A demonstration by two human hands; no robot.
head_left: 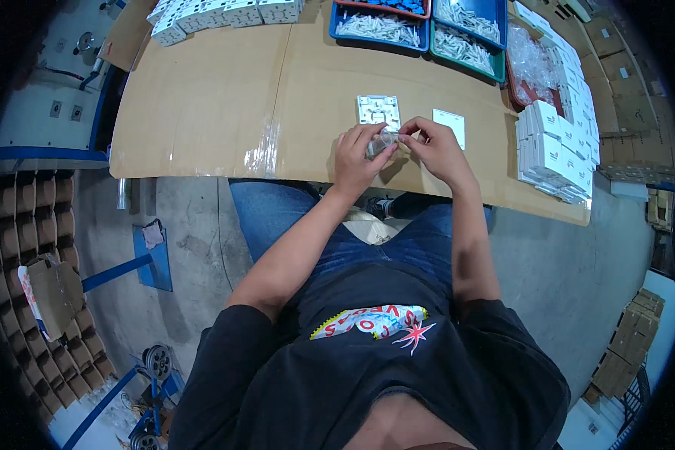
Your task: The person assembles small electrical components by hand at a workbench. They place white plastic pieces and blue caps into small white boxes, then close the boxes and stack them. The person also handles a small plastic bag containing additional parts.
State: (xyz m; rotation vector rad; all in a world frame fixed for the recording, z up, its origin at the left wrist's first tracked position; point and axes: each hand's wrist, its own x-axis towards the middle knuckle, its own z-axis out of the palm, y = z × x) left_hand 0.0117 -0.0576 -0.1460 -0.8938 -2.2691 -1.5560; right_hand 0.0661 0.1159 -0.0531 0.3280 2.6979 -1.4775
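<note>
Near the front edge of the cardboard-covered table, my left hand (356,161) has its fingers closed round a small clear plastic bag (380,143). My right hand (436,152) pinches the bag's right side with thumb and forefinger. Whatever the bag contains is too small to make out. Just beyond my hands lies a white square frame (378,107) with a moulded back, like part of a wall switch; my left fingers cover its near edge. A flat white square plate (451,123) lies behind my right hand, partly hidden by it.
Blue and green trays (466,64) of small white parts stand at the far side. A red tray (519,96) with clear plastic bags sits at the right, beside stacked white boxes (553,154). More white switch units (225,13) are piled far left. Cardboard covers the table (202,97).
</note>
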